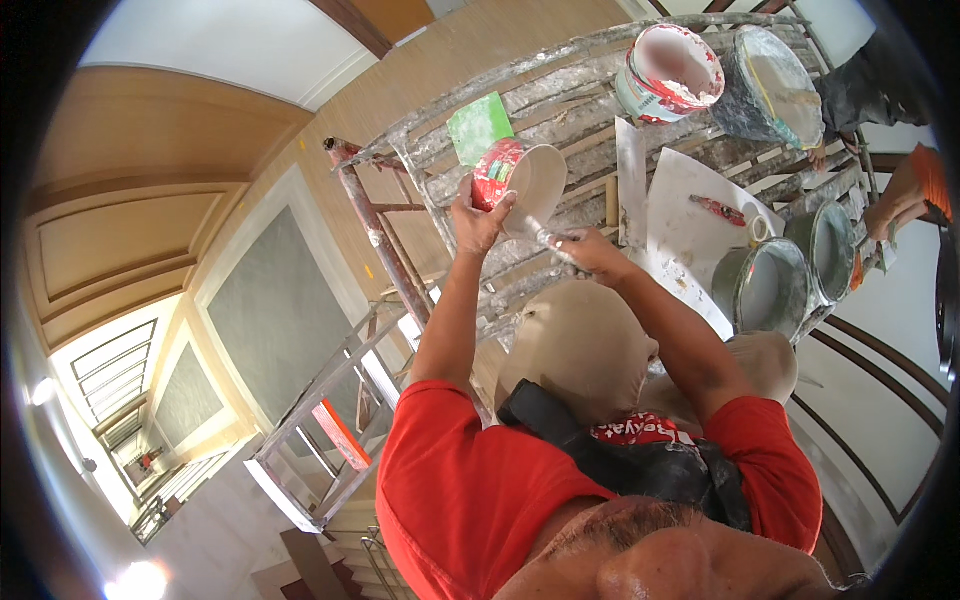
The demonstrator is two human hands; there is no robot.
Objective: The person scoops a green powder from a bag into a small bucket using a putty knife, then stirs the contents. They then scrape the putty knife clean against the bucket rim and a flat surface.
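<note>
Red short-sleeved shirt (450, 470), worn by the person, nearest; black strap (580, 440) across its front. Beige-trousered knee (580, 335), bent, just beyond. Right hand (597, 255): fingers closed round the handle of a slim tool (550, 240), whitish and smeared toward its tip, which lies at the lower rim of the tub; whether it touches the rim cannot be told. Left hand (482, 220): gripping the tub (495, 175), thumb along the near side, remaining fingers partly hidden behind. Tub red outside with pale patches, pale inside, tilted with its mouth toward the right, held up above the platform (545, 200) of white-spattered slats. Green square sheet (480, 128), just beyond the tub. To the right: two grey-green buckets (765, 285), side by side; white board (680, 190), bearing a red-handled implement (718, 210) and, at its edge, an off-white ring (759, 229). Farther along: white bucket with red rim (670, 85), upright, white residue inside; large dark bucket (770, 90) just beside it. At far right, a co-worker's hand (893, 208), orange sleeve above, near the grey-green buckets; its finger state cannot be told. Left of the platform: rust-red pole (382, 235); beyond, grey wall panel (285, 310) in a pale frame; brown wooden panelling (120, 240).
</note>
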